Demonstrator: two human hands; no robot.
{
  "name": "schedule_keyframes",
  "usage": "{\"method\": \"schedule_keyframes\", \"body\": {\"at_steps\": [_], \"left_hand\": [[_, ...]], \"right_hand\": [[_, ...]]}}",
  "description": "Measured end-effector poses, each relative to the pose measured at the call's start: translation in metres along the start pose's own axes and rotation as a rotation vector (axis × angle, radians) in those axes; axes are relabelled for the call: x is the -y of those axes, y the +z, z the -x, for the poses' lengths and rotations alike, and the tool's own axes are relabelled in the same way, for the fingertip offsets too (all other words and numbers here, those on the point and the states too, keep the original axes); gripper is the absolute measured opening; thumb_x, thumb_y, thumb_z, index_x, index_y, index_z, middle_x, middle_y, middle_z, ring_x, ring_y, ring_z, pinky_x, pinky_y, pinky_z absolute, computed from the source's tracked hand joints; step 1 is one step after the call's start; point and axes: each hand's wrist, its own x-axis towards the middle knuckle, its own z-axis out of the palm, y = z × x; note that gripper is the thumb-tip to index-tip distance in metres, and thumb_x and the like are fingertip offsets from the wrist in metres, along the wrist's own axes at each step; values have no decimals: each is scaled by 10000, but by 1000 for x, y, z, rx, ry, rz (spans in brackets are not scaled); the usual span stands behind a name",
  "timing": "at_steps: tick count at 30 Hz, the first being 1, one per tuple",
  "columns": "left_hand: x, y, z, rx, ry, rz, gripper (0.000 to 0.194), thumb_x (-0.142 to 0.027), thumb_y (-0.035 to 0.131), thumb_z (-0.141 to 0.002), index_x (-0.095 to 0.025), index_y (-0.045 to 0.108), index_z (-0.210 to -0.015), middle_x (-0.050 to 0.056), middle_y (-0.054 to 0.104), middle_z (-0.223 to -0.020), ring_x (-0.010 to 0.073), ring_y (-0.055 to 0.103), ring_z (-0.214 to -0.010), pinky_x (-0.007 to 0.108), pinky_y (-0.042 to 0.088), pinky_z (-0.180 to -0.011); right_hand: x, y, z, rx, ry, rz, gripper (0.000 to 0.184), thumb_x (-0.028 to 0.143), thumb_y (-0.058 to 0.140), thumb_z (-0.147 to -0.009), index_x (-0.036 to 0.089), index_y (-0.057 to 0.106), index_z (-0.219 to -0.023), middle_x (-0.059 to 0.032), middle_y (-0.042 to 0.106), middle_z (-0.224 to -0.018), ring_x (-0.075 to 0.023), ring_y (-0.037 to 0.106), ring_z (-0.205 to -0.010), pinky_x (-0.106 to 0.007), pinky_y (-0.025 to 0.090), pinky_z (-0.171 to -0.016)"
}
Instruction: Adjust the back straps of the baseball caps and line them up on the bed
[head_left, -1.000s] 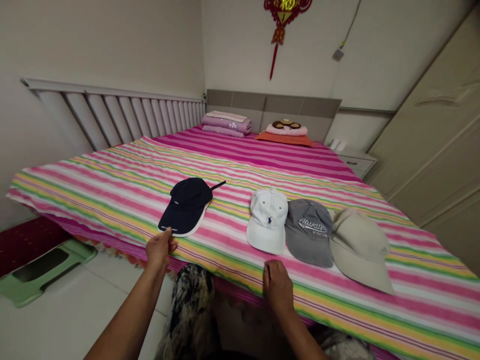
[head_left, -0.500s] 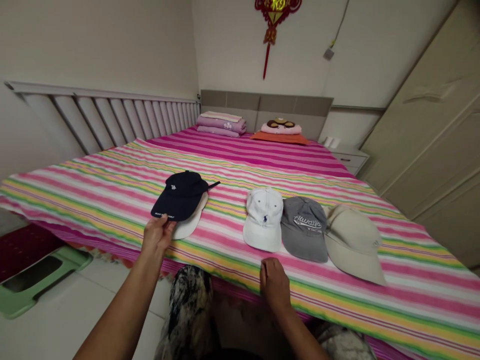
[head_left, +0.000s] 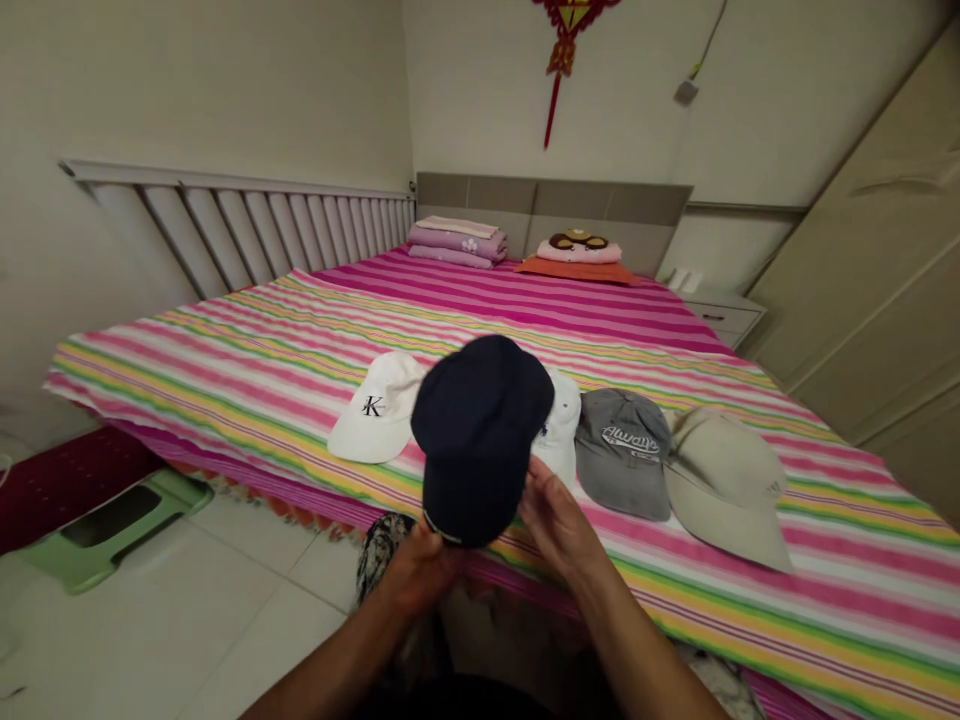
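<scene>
Head view: what's leftmost?

— A white K cap (head_left: 381, 408), curved-brimmed, on the striped bedspread (head_left: 247, 365).

— And the hands?

— The left hand (head_left: 420, 572) pinches the rounded brim of the smooth navy cap (head_left: 484, 430), raised above the bedspread; the right hand (head_left: 561, 520) holds its side, fingers close together.

— Farther right?

— A white cap (head_left: 565, 425), partly hidden, then a faded gray cap (head_left: 624, 455) and a soft beige cap (head_left: 727, 485).

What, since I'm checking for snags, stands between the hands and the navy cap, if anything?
Nothing visible: the left hand holds the navy cap by its brim, and the right hand is right beside it.
</scene>
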Motion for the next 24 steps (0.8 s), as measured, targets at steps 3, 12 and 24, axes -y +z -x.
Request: {"method": "schedule_keyframes", "body": {"at_steps": [3, 12, 24], "left_hand": [[26, -7, 16, 149, -170, 71, 406, -301, 714, -514, -242, 577, -891, 7, 668, -905, 221, 605, -885, 392, 436, -847], [3, -12, -7, 256, -321, 243, 429, -528, 658, -603, -161, 666, -823, 77, 685, -924, 275, 550, -1043, 400, 365, -942], [-40, 7, -29, 332, -332, 334, 322, -370, 716, -608, -129, 691, -820, 63, 708, -805, 260, 616, -934, 392, 383, -955]], "right_hand": [[17, 10, 1, -113, 7, -203, 523, 528, 628, -645, 238, 541, -1072, -62, 663, -981, -246, 613, -917, -403, 487, -772], [26, -1, 41, -57, 196, -317, 630, 453, 771, -500, 215, 563, -1046, -88, 685, -963, -298, 624, -901, -439, 471, -819], [29, -28, 58, -20, 301, -454, 314, 282, 780, -522, 201, 681, -809, -39, 718, -702, -238, 674, -713, -387, 485, -808]]}}
